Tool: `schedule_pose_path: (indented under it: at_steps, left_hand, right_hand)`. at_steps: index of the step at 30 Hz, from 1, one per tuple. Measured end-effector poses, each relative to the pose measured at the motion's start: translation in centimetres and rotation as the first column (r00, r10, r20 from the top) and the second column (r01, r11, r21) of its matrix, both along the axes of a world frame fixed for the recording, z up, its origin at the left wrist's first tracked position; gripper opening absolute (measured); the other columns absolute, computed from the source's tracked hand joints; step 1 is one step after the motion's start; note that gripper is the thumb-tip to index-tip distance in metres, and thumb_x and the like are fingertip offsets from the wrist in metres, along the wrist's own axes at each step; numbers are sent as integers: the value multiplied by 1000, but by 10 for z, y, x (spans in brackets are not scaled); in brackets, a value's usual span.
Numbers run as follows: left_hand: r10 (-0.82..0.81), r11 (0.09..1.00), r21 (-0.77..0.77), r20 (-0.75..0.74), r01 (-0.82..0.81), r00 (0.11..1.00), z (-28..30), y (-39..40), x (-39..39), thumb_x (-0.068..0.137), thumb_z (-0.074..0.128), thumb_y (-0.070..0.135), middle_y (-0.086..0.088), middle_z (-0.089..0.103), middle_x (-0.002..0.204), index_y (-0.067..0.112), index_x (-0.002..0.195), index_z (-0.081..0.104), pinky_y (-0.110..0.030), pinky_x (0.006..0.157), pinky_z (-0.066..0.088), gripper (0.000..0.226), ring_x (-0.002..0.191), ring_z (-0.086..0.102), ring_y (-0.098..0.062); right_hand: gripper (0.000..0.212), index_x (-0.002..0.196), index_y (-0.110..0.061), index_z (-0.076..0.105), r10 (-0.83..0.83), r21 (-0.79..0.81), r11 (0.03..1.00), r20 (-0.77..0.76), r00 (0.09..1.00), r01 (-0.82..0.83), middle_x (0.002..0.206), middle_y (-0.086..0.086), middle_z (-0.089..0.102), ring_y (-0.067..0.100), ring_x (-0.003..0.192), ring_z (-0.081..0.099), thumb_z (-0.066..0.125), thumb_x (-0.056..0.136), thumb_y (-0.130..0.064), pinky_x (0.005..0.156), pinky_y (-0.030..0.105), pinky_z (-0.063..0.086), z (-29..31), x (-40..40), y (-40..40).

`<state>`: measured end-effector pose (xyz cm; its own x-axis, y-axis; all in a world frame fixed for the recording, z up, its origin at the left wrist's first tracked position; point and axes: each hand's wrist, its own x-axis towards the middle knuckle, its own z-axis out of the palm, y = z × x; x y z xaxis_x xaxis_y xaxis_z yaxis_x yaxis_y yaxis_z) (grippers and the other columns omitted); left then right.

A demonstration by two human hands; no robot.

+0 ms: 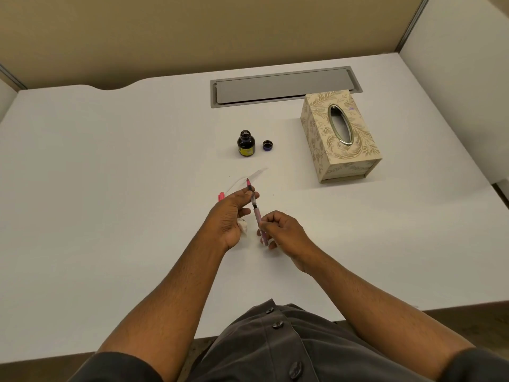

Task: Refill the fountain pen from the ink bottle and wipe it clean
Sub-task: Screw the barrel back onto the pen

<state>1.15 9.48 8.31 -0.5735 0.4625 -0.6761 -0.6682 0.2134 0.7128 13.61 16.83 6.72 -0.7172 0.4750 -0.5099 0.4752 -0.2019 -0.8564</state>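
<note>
Pen [256,209] held over table [110,188], nib away: left hand [230,216] pinching front, right hand [278,230] gripping barrel. Bottle [246,143] uncapped beyond, cap [267,145] beside; tissue box [340,136] right.

Pen held nib-away above the counter, ink bottle open behind it.

The slim pink pen [256,210] pointed away from the person, its clear middle section showing between pink ends. The dark ink bottle [246,143] stood upright and uncapped, yellow label facing forward, its small dark cap [267,145] just beside it on the right. A crumpled white tissue [244,225] sat under the left palm.
</note>
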Motion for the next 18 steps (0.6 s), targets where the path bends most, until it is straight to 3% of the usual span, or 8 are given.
schedule_pose_path:
  at_steps: [3,7,9,14,18]
  left_hand:
    - [11,1000,-23,42,-10,999,-1,-1,3,87,64,21,5,67,98,21,83,73,-26,68,33,10,77,44,-11]
    - [27,999,-23,64,-26,998,-1,-1,3,87,64,20,3,65,93,18,86,73,-27,76,32,9,73,43,-11]
    - [31,999,-24,62,-30,998,0,-2,3,86,65,20,3,65,90,18,84,73,-24,68,33,8,72,43,-11]
    - [35,999,-23,60,-34,998,1,-3,4,85,67,21,2,66,91,20,79,73,-25,67,33,8,73,43,-11]
    - [28,999,-18,54,-27,998,5,-3,7,86,67,19,0,63,102,22,82,71,-29,79,33,6,74,44,-11]
  right_hand:
    - [12,94,-13,62,-11,-11,1000,9,1000,11,87,4,71,16,74,64,53,95,-20,66,26,52,1,-1,-1]
    - [15,99,-12,62,-22,-58,998,21,1000,23,93,7,71,18,80,67,50,98,-21,67,27,53,0,-1,-3]
    - [16,102,-11,63,-34,-101,994,9,999,34,94,10,71,19,81,68,50,99,-21,66,28,53,-1,-1,-4]
    - [13,101,-12,62,-59,-125,991,-13,998,57,91,8,71,18,81,68,57,95,-21,64,28,52,1,0,-6]
    - [17,102,-10,62,-73,-61,996,-8,997,72,92,11,73,17,77,68,66,90,-22,63,28,53,0,1,-7]
